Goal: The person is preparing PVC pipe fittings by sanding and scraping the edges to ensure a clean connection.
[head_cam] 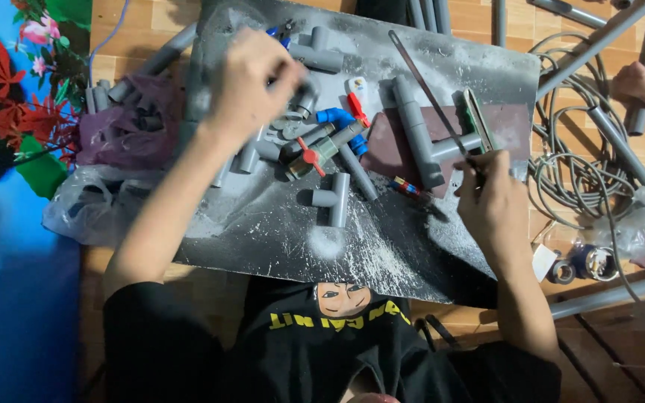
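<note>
L hand [251, 82] clenched on small pipe fittings [304, 101]; R hand [490, 198] grasping saw blade [431, 97], long axis slanting up-left away from R hand.

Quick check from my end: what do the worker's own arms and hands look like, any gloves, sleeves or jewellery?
Both hands are bare: no gloves on the left hand or the right hand. No ring, watch or band shows. The forearms are uncovered up to short black sleeves of a black T-shirt with a yellow print and a cartoon face on the chest.
</note>
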